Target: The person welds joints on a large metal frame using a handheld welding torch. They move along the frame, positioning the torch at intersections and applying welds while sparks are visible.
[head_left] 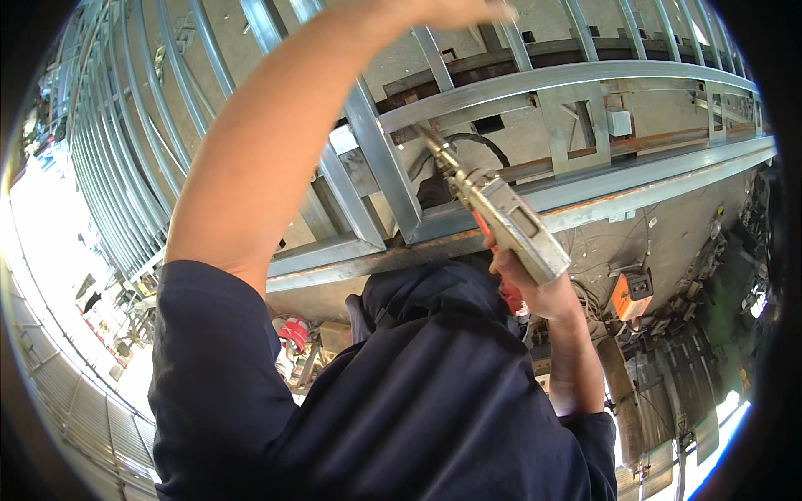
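**Gripping a metal hand tool against a steel frame**

Holding the grey metal hand tool [501, 219] by its red handles, the right hand [535, 288] sits at about 4 o'clock from the picture's middle, its fingers wrapped tight round the grip. The tool's narrow nose points toward 11 o'clock and meets the galvanised steel frame [585, 79] where a slanted stud joins a horizontal rail. The left hand [468, 10] is raised at 12 o'clock, mostly cut off by the picture's edge, so whether its fingers are open or closed cannot be told; it seems to rest on the frame. An orange box [632, 294] lies far below at 4 o'clock.
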`<state>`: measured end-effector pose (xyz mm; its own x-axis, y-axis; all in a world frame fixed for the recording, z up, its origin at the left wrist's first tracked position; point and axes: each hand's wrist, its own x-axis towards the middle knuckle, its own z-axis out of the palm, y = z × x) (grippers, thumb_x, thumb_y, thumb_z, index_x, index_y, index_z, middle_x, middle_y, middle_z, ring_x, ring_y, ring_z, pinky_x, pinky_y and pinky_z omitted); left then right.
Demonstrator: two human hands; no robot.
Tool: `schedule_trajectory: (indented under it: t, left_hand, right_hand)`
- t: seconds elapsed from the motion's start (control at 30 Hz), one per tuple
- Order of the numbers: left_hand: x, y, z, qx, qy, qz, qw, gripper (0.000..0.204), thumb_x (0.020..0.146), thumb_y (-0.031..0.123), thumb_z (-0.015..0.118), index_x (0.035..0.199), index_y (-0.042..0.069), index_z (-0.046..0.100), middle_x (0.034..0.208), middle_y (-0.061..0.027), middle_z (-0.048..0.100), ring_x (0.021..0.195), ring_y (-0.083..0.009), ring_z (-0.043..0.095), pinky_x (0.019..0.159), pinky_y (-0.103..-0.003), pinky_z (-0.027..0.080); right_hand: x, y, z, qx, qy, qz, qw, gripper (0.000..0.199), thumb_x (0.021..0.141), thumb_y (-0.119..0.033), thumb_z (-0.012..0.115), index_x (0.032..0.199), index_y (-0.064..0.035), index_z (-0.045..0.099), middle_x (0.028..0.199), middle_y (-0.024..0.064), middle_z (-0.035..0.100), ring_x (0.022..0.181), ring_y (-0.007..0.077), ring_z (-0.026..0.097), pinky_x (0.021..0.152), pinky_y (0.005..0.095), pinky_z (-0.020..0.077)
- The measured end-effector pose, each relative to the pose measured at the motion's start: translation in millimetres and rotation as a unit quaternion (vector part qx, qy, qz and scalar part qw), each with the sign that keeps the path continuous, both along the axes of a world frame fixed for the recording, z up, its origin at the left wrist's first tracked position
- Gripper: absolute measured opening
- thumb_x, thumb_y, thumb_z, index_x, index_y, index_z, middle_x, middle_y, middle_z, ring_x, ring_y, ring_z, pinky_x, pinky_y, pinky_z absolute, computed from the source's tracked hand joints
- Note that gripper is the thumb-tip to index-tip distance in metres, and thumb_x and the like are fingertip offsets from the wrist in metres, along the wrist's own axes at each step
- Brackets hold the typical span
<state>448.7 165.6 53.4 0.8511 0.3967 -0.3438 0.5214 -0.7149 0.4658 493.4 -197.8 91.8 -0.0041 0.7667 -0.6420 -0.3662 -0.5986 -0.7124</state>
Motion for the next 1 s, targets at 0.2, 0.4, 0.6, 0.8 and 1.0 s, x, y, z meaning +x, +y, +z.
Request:
schedule_trajectory:
  t: [0.2, 0.4, 0.6, 0.8, 1.0]
  left_hand:
    - [-80.3, -10.9, 91.9, 0.057, -0.122, 0.225, 0.965, 0.027, 0.101, 0.029, 0.066, 0.109, 0.004, 0.071, 0.088, -0.0108, 0.072, 0.082, -0.0206, 0.069, 0.077, -0.039, 0.055]
    - [-146.1, -138.4, 62.6, -0.069, -0.112, 0.422, 0.897, 0.017, 0.104, 0.017, 0.062, 0.115, 0.009, 0.073, 0.084, -0.0052, 0.071, 0.074, -0.0109, 0.064, 0.070, -0.031, 0.054]
    - [-124.1, -298.3, 41.5, -0.216, -0.055, 0.433, 0.874, 0.020, 0.101, 0.009, 0.058, 0.115, 0.003, 0.071, 0.097, -0.0120, 0.076, 0.094, -0.0179, 0.073, 0.086, -0.034, 0.057]
    - [-27.3, -397.2, 33.9, -0.276, -0.114, 0.383, 0.874, 0.027, 0.099, 0.015, 0.064, 0.123, 0.003, 0.071, 0.104, -0.0156, 0.076, 0.096, -0.0219, 0.075, 0.088, -0.034, 0.058]
    - [29.3, -415.7, 12.5, -0.304, -0.187, 0.147, 0.923, 0.069, 0.084, 0.017, 0.077, 0.149, 0.012, 0.055, 0.147, -0.0167, 0.058, 0.139, -0.0373, 0.053, 0.118, -0.046, 0.041]
  right_hand:
    - [41.3, -33.9, 23.4, 0.093, -0.166, -0.050, 0.980, 0.043, 0.103, -0.035, 0.071, 0.129, -0.0017, 0.064, 0.114, 0.0091, 0.066, 0.087, 0.0138, 0.064, 0.077, 0.0312, 0.0530]
    - [89.6, -66.8, 49.9, 0.114, -0.129, -0.127, 0.977, 0.059, 0.100, -0.023, 0.074, 0.148, -0.0007, 0.048, 0.120, 0.0101, 0.064, 0.092, 0.0138, 0.066, 0.082, 0.0298, 0.0548]
    - [133.2, -67.5, 63.0, 0.167, -0.122, -0.113, 0.972, 0.054, 0.101, -0.038, 0.072, 0.136, -0.0003, 0.057, 0.119, 0.0096, 0.063, 0.093, 0.0146, 0.065, 0.081, 0.0314, 0.0549]
    - [185.7, -77.7, 71.3, 0.201, -0.105, -0.049, 0.973, 0.063, 0.098, -0.052, 0.072, 0.130, 0.0006, 0.059, 0.116, 0.0089, 0.062, 0.092, 0.0159, 0.066, 0.082, 0.0340, 0.0540]
    - [226.4, -67.0, 102.5, 0.246, -0.048, -0.072, 0.966, 0.090, 0.092, -0.076, 0.063, 0.130, 0.0047, 0.051, 0.096, 0.0090, 0.066, 0.087, 0.0172, 0.068, 0.081, 0.0352, 0.0579]
